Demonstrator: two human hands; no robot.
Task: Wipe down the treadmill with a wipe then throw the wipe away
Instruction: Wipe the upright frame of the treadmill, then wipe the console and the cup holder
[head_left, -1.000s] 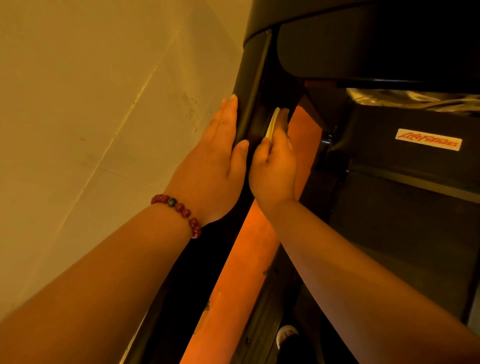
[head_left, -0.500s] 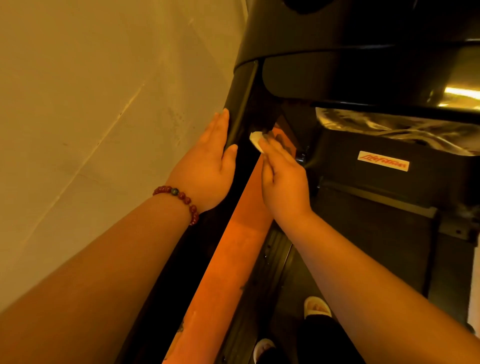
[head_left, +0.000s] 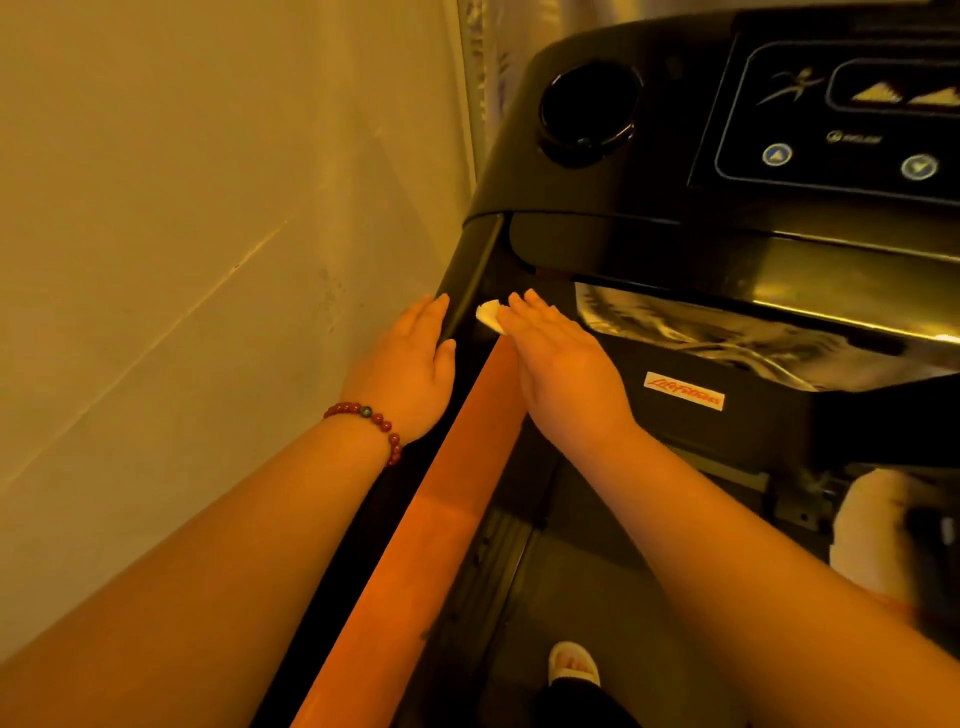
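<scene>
**Right hand flattened onto wipe; camera tilted up to console**

Delta vs 1.0 s ago:
- Right hand (head_left: 563, 364): was curled, pinching the wipe edge-on against the inner face of the upright. Now the fingers are straight and laid flat over it. The grip looks released and pressing rather than grasping. The thumb is hidden, so a pinch underneath can't be ruled out.
- Wipe (head_left: 489, 316): still at the same spot, the inner side of the black upright (head_left: 475, 270), just above the top end of the orange side rail (head_left: 415, 545). Only a pale corner pokes out left of the right fingertips (head_left: 519, 304). The rest is under the hand.
- Left hand (head_left: 410, 364): unchanged. Fingers straight, flat along the wall-side face of the upright, thumb lying on its front edge. Grip released, holding nothing. Red bead bracelet (head_left: 371, 423) on the wrist.
- View: the head has come up. The top of the treadmill (head_left: 675, 244) console is now in frame, with its round cup holder (head_left: 589, 111) and control panel (head_left: 841, 119). Before, only its underside showed. The logo label (head_left: 683, 391) sits right of the right hand.
- Lower frame: one slipper (head_left: 574, 665) is on the deck; 0.5 s ago there were two. A blurred white shape (head_left: 872, 530) is new at the right edge, unidentifiable.
- Wall (head_left: 182, 208) on the left, just beside the upright.
</scene>
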